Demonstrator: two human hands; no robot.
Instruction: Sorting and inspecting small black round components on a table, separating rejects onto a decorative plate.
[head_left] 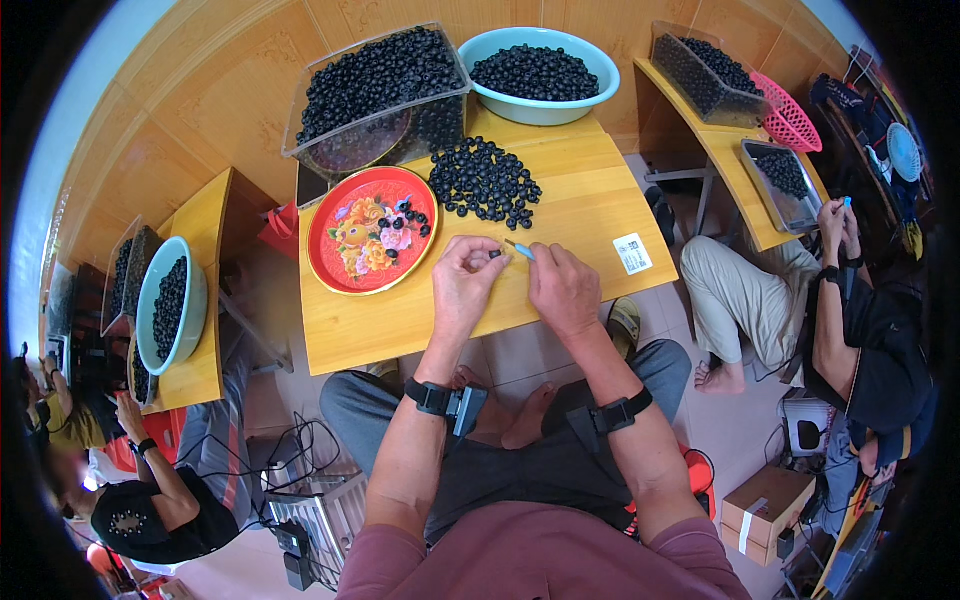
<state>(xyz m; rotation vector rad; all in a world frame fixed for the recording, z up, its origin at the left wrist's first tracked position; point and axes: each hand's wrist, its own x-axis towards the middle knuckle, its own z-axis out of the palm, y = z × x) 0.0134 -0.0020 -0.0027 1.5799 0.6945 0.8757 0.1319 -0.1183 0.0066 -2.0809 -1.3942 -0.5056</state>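
Cannot see the bead (494, 254) whole in the left hand (463, 281), nor the rear of the tool (523, 250) inside the right hand (565, 290); cannot tell the shape of its tiny tip. Cannot read the label (632, 254) near the right edge of the worktop (590, 200). Cannot see the lower wall of the bin (400, 135) at the far-left corner, behind the tray (345, 279). Well past the right edge, cannot identify the small blue thing (847, 201) at a co-worker's hands (832, 228).

Blue-black berries (485, 183), red floral tray (346, 238)
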